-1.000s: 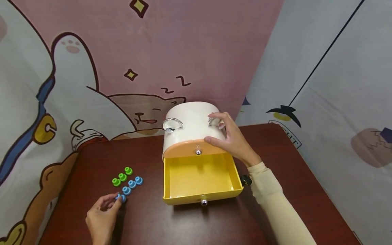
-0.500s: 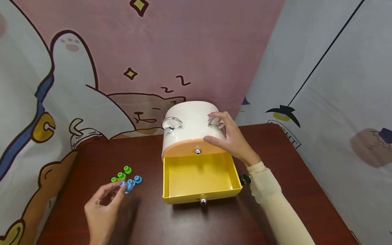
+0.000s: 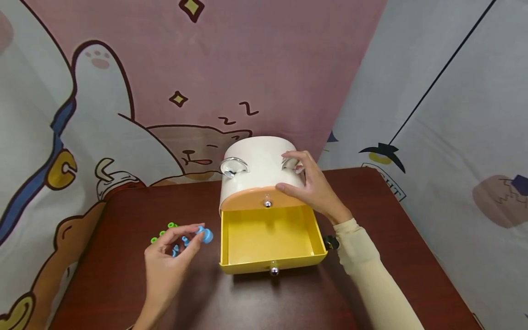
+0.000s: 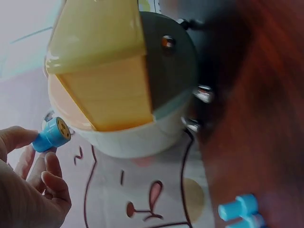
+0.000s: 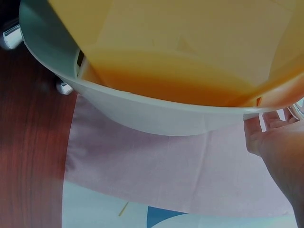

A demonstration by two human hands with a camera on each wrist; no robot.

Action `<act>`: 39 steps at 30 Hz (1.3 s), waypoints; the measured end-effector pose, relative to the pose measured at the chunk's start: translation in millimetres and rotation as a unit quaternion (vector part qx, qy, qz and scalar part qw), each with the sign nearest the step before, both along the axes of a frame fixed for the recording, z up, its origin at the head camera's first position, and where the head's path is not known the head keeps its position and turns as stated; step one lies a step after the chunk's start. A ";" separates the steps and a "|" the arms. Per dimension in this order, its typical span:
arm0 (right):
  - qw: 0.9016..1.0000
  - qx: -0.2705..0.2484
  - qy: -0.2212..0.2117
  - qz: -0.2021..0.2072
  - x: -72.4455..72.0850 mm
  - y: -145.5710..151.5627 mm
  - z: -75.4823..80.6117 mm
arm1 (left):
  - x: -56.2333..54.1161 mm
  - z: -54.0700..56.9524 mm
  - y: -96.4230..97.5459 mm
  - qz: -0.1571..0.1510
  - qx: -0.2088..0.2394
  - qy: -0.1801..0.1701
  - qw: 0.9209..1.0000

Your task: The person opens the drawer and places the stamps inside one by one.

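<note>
My left hand (image 3: 165,266) pinches a blue push-pin-shaped piece (image 3: 207,236) between thumb and fingertips, just left of the pulled-out yellow drawer (image 3: 272,243). In the left wrist view the held piece (image 4: 51,135) shows a round, gold-coloured patterned end. On the right of the white rounded drawer box (image 3: 261,153), my right hand (image 3: 317,190) grips its upper corner. The thumb lies at the orange upper drawer front (image 3: 243,200), the fingers by the silver handle. The yellow drawer has nothing inside.
Similar blue pieces (image 3: 175,250) and several green pieces (image 3: 171,225) stand on the dark wooden table (image 3: 255,307), partly hidden by my left hand. Another silver handle (image 3: 234,167) sits atop the box. A small black object (image 3: 331,242) shows beside the drawer. A patterned cloth wall (image 3: 313,68) stands behind.
My left hand has lifted one blue piece from the end of the blue row and carried it right, towards the drawer. The right hand stays on the box.
</note>
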State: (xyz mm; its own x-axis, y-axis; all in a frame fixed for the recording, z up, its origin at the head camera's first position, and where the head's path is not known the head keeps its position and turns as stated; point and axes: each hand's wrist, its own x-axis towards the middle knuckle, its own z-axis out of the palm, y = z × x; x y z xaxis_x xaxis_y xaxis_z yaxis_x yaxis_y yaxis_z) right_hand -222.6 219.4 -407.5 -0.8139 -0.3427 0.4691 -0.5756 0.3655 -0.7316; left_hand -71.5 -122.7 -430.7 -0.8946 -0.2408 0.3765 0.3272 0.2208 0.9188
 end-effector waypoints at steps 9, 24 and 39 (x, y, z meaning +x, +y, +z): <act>1.000 -0.001 0.001 -0.002 0.3 1.2 1.5 | -23.7 0.0 29.8 -0.055 -0.053 0.036 0.996; 1.000 -0.004 0.010 0.007 -2.1 -0.5 1.9 | -58.1 -1.8 45.4 -0.142 -0.306 0.079 0.938; 1.000 -0.007 0.009 0.005 -0.2 -1.5 0.3 | -58.4 -0.2 53.4 -0.128 -0.396 0.050 0.908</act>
State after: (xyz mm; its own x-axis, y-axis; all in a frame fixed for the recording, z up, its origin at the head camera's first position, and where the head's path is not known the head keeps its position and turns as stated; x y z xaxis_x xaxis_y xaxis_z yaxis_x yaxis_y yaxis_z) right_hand -222.8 218.0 -407.2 -0.8019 -0.3439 0.4886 -0.5923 0.3503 -0.7255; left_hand -129.9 -69.4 -430.9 -0.8351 0.3511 0.4236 0.5336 0.7043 0.4682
